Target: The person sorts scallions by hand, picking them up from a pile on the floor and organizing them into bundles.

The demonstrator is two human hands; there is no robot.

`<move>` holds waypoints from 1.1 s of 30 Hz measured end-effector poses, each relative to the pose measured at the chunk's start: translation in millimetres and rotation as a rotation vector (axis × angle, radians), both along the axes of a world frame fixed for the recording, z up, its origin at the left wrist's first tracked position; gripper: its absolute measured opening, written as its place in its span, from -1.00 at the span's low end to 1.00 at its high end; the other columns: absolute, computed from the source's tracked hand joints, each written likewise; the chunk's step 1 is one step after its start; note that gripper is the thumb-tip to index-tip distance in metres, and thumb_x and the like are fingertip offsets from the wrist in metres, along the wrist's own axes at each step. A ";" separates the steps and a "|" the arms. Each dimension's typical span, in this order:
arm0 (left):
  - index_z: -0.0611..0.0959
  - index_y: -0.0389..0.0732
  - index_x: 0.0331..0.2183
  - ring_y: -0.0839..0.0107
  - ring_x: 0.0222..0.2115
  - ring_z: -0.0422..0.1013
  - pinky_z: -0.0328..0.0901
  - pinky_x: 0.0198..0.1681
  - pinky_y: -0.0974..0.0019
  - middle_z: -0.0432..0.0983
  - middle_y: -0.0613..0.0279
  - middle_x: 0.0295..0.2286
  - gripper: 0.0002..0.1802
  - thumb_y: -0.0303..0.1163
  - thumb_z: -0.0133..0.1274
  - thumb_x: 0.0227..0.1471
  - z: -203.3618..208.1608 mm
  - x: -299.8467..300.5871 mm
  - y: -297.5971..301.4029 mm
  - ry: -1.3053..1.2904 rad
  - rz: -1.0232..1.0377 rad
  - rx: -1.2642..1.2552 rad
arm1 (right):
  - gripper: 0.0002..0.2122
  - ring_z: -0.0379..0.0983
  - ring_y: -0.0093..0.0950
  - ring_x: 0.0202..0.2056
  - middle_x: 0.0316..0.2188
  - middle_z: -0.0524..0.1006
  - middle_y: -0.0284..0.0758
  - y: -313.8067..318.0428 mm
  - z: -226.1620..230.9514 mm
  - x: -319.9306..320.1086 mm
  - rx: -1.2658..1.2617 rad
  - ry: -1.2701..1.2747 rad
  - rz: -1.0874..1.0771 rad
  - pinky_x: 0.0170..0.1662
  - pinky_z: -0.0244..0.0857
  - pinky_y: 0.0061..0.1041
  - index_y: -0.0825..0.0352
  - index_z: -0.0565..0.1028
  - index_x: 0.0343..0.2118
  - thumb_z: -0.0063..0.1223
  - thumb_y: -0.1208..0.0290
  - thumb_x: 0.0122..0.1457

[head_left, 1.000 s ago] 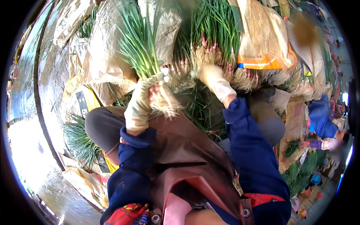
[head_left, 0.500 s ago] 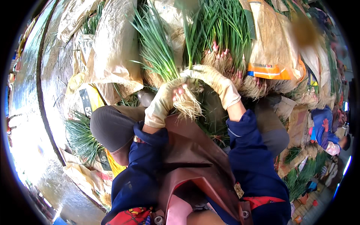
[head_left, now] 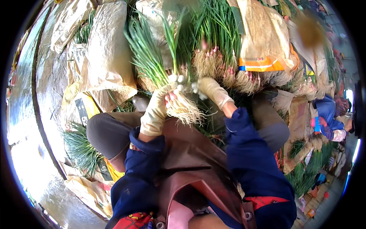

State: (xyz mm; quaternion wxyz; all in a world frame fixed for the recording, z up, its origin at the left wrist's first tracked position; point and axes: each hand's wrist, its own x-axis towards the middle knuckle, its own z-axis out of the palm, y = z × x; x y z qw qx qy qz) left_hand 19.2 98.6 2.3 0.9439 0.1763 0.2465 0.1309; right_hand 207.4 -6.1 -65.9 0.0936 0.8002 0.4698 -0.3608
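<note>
My left hand (head_left: 155,110), in a pale glove, grips a bunch of spring onions (head_left: 150,57). Their green leaves point up and away, while pinkish bulbs and stringy pale roots hang out below the fist. One separate tuft of leaves (head_left: 173,42) stands upright at the left fingertips. My right hand (head_left: 212,91), also gloved, is a little to the right, apart from the bunch. Its greyish fingertips point left with small gaps between them, and I see nothing held there. Just beyond lies a large pile of spring onions (head_left: 219,34), roots toward me.
Cream woven sacks (head_left: 108,45) lie on the left, and another sack (head_left: 263,38) with an orange band covers onions on the right. Loose leaves (head_left: 82,149) lie beside my left knee (head_left: 110,133). A wet floor strip (head_left: 53,95) runs along the left. Another person (head_left: 328,112) sits far right.
My right hand has come away from the bunch and moved to the right. The upright tuft it was touching now stands at my left fingertips. The view has shifted slightly.
</note>
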 end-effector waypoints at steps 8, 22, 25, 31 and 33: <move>0.57 -0.23 -0.21 0.76 -0.75 0.24 0.00 -0.77 0.68 0.50 0.40 -0.62 -0.66 -0.28 0.17 -0.05 -9.2 7.7 0.6 0.318 -0.167 0.180 | -0.69 0.33 -0.62 -0.72 -0.65 0.51 -0.45 55.9 133.2 69.2 0.296 -0.089 -0.708 -0.63 0.16 -0.60 0.25 0.53 -0.53 -0.10 0.15 0.21; 0.62 -0.28 -0.38 0.68 -0.76 0.29 0.02 -0.83 0.63 0.53 0.31 -0.62 -0.80 -0.34 0.11 -0.02 -4.9 28.2 -28.2 0.353 -0.282 0.197 | -0.67 0.39 -0.55 -0.61 -0.57 0.51 -0.32 -1.9 55.5 -2.5 0.650 0.451 -0.618 -0.49 0.26 -0.55 0.39 0.47 -0.38 0.13 0.15 0.07; 0.62 -0.28 -0.37 0.67 -0.77 0.29 0.02 -0.83 0.62 0.53 0.31 -0.62 -0.81 -0.35 0.10 -0.02 -6.8 28.7 -31.4 0.397 -0.231 0.283 | -0.70 0.38 -0.61 -0.62 -0.57 0.54 -0.35 -3.6 51.4 -3.6 0.622 0.661 -0.862 -0.53 0.22 -0.65 0.36 0.49 -0.40 0.12 0.16 0.08; 0.62 -0.34 -0.32 0.66 -0.74 0.28 0.01 -0.79 0.62 0.54 0.26 -0.57 -0.77 -0.41 0.14 -0.06 -0.6 26.1 -29.8 0.351 -0.237 0.224 | -0.77 0.32 -0.71 -0.59 -0.50 0.55 -0.44 -20.0 42.9 -8.3 0.837 1.112 -1.110 -0.51 0.15 -0.76 0.31 0.54 -0.33 0.07 0.23 0.13; 0.63 -0.34 -0.31 0.67 -0.74 0.28 0.00 -0.79 0.62 0.54 0.27 -0.58 -0.75 -0.40 0.15 -0.07 5.2 26.6 -32.8 0.337 -0.224 0.213 | -0.75 0.31 -0.73 -0.55 -0.46 0.56 -0.44 -25.0 38.8 -10.6 0.894 1.250 -1.138 -0.47 0.16 -0.76 0.32 0.55 -0.29 0.06 0.22 0.14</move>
